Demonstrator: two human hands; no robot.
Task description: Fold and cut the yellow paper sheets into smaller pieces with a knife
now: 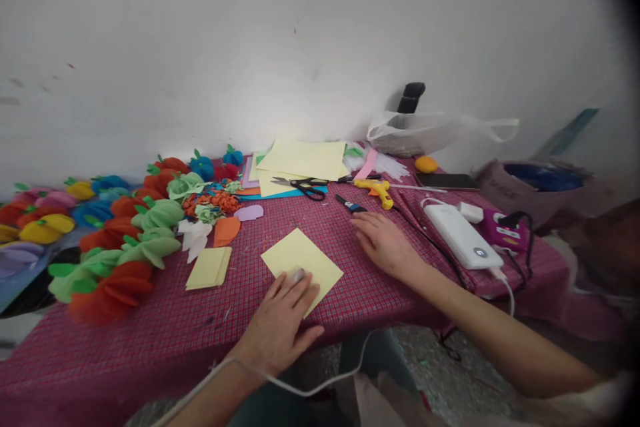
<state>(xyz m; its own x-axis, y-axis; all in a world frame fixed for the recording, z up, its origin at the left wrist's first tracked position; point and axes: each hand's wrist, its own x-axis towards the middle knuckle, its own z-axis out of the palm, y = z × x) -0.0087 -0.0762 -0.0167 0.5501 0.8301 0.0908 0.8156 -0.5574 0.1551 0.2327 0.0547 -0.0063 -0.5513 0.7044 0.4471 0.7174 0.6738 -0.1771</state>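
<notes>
My left hand (283, 317) lies flat with its fingers spread over the lower left part of a pale yellow paper square (305, 253), against the table. A small grey spot at one of its fingertips is too small to make out. Further right, my right hand (383, 240) rests palm down with its fingers stretched out. Its fingertips are at the near end of a slim black and blue tool (350, 204), perhaps a craft knife; whether they touch it I cannot tell. Left of the square sits a small stack of yellow paper pieces (209, 267).
Colourful paper pumpkins (145, 227) crowd the left side. Scissors (305, 185) lie by paper sheets (303, 159) at the back. A yellow glue gun (375, 191), white power bank (463, 237) and purple power strip (505, 233) stand right. A white cable (320, 392) crosses my left wrist.
</notes>
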